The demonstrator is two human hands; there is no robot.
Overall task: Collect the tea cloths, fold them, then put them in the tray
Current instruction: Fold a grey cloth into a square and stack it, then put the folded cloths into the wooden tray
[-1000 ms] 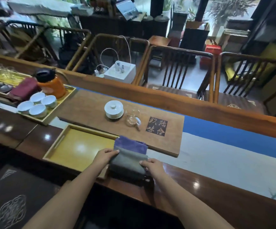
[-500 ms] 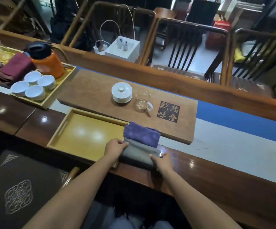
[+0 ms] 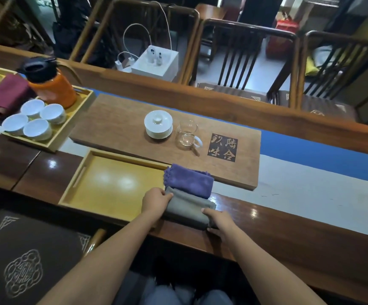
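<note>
Cloths sit folded at the near edge of the table (image 3: 288, 234), just right of the empty yellow tray (image 3: 112, 183). Grey tea cloth (image 3: 189, 209) is in front; purple tea cloth (image 3: 189, 181) lies behind it, touching, its far edge lapping onto the wooden tea board (image 3: 121, 126).

Left hand (image 3: 156, 202) grips the grey cloth's left end, fingers curled over the fold. Right hand (image 3: 219, 220) holds the right end, thumb on top, fingers curled round the near edge.

Change over the last second: little in the hands themselves. Both were already clamped on the grey cloth's ends and remain so; the cloth looks slightly more compact and squared. Most of the apparent shift is the head tipping down and closer.

Judgement: folding looks about finished for both cloths, and none is in the tray yet. Two-handed grip suits a lift and sideways carry to the left into the tray. Risk: the fold slackening once lifted, or the purple cloth being dragged along.

Lidded white gaiwan (image 3: 158, 124) and glass pitcher (image 3: 187, 136) stand on the board, well clear.
</note>
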